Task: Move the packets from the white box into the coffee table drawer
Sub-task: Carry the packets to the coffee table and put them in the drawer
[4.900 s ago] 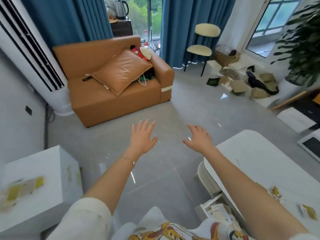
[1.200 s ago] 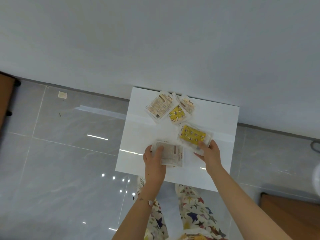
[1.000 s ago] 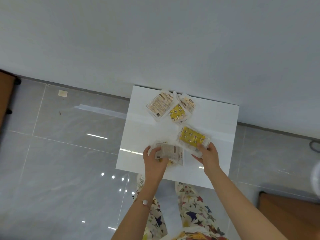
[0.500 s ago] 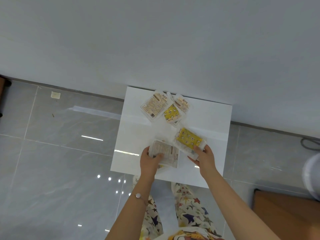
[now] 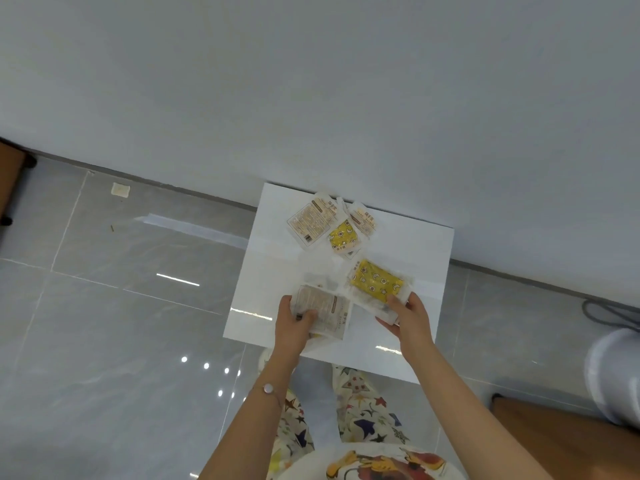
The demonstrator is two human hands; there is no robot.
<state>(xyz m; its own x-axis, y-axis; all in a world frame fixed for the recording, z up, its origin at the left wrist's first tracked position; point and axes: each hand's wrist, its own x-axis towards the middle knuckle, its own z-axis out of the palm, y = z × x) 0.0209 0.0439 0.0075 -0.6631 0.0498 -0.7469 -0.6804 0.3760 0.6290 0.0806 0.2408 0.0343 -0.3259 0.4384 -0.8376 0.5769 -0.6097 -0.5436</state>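
Observation:
I look straight down on the white box [image 5: 270, 271], which stands against the grey wall. My left hand [image 5: 294, 327] grips a pale packet with printed text [image 5: 329, 310], its back side up, near the box's front edge. My right hand [image 5: 410, 318] pinches the near end of a yellow packet [image 5: 377, 280] with its clear wrapper. At the far side of the box lie three more packets: a beige one [image 5: 311, 221], a small yellow one [image 5: 344, 236] and another beige one [image 5: 363, 219], overlapping each other.
Glossy grey floor tiles [image 5: 121, 323] spread to the left. A brown piece of furniture [image 5: 568, 441] fills the lower right corner, with a white rounded object [image 5: 614, 372] above it and a grey cable [image 5: 609, 311] on the floor. My patterned trousers [image 5: 360, 410] show below the box.
I turned from the sofa and coffee table to the white box. Over the last second both hands closed on their packets; the pale one has lifted slightly at the near edge.

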